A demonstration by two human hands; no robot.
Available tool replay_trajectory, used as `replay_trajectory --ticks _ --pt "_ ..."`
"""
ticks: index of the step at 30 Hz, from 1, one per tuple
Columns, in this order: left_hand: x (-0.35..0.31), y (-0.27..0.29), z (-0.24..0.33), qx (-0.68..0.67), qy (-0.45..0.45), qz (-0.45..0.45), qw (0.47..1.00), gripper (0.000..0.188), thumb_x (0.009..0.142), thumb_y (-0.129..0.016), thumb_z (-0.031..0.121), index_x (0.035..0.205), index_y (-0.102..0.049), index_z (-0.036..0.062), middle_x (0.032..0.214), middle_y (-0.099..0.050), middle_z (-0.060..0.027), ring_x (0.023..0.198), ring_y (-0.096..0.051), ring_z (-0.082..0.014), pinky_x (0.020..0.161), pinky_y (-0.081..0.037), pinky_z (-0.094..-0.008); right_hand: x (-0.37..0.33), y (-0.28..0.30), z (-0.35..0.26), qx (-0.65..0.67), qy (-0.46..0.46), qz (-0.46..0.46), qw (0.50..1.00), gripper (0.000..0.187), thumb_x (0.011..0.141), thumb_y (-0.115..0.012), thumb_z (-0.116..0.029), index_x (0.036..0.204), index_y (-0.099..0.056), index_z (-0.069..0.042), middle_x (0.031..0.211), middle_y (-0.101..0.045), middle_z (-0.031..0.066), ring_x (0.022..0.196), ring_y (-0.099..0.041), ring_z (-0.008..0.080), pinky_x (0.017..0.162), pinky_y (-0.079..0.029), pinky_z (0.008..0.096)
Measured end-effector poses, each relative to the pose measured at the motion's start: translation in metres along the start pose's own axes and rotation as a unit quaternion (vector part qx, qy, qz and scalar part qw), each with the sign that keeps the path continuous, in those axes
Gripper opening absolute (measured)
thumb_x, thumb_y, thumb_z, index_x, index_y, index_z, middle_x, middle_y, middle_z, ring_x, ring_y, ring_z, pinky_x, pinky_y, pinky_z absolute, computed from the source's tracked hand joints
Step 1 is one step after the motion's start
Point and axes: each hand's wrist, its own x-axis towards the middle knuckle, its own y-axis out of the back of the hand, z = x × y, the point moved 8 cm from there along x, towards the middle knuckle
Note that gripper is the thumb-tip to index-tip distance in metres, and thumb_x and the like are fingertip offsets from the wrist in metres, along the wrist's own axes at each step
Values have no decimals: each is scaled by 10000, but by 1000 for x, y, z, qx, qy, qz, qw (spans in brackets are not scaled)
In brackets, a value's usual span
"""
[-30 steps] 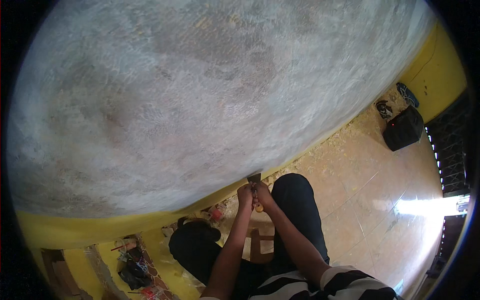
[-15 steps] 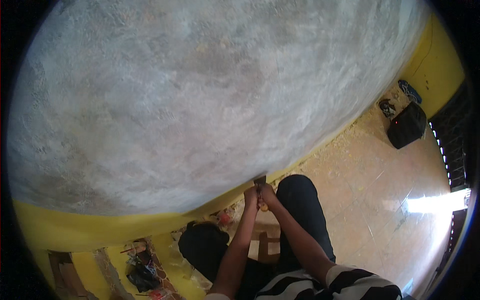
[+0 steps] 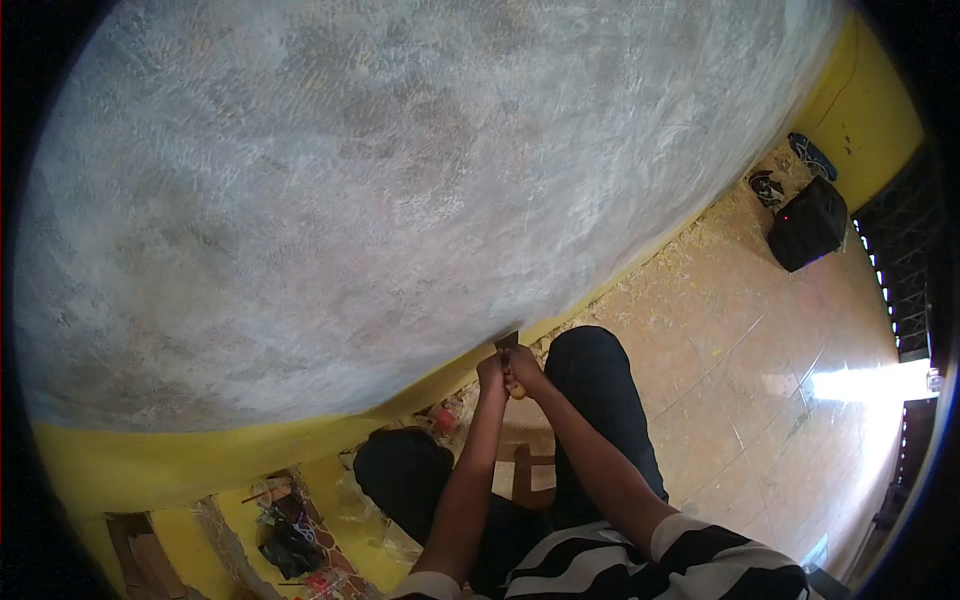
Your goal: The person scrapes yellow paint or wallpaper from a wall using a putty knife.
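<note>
With both fists closed round it, I hold a scraper with a flat dark blade (image 3: 508, 341) and a yellowish handle whose end shows below my fingers. My left hand (image 3: 491, 372) grips from the left side. Pressed against it from the right is my right hand (image 3: 525, 370). The blade meets the lower part of the patchy grey-white wall (image 3: 400, 190), close to where a yellow band (image 3: 455, 377) runs along its foot. My fingers hide much of the handle.
My dark-trousered knees flank my arms, with a small wooden stool (image 3: 530, 470) between them. Pale flakes litter the tiled floor (image 3: 720, 370) along the wall. A black speaker-like box (image 3: 808, 225) and shoes (image 3: 812, 157) stand far right. Yellow-framed recesses hold a black plastic bag (image 3: 290, 550) at lower left.
The whole view has shifted slightly, so the scene sits higher and a little left. My hands and the scraper stay near the same stretch of wall, both still gripping.
</note>
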Motion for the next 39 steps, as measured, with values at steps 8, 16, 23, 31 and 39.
replay_trajectory --ticks 8,16,23,31,39 --pt "-32 -12 7 17 -13 31 999 316 859 -531 262 584 -454 127 423 -357 5 281 -289 -108 257 -214 -255 7 12 0 4 10 9 1000 177 887 -377 -167 776 -454 -53 573 -444 62 411 -423 146 374 -370 279" --pt "-42 -17 19 3 -55 19 998 263 872 -515 276 681 -508 95 432 -364 -1 273 -327 -122 241 -227 -265 -3 13 -17 -74 76 10 994 205 890 -381 -159 778 -478 -17 609 -483 64 523 -471 129 463 -391 273" --pt "-36 -15 14 -3 -18 17 1000 302 895 -492 281 644 -492 112 429 -377 4 280 -303 -108 252 -199 -258 2 9 -23 -118 135 23 984 155 892 -395 -158 814 -465 -43 583 -457 50 412 -402 125 391 -364 280" --pt "-11 1 8 -1 -12 36 999 296 900 -487 264 645 -480 113 433 -347 17 284 -297 -100 256 -200 -256 14 3 -9 -74 86 62 992 163 898 -373 -165 802 -427 -46 560 -416 43 393 -392 143 331 -342 296" --pt "-28 -1 13 51 -43 18 998 278 886 -492 276 662 -478 112 433 -347 1 284 -322 -117 255 -226 -266 6 9 0 -36 47 50 997 146 892 -362 -149 815 -434 -49 563 -435 50 390 -411 146 345 -358 283"
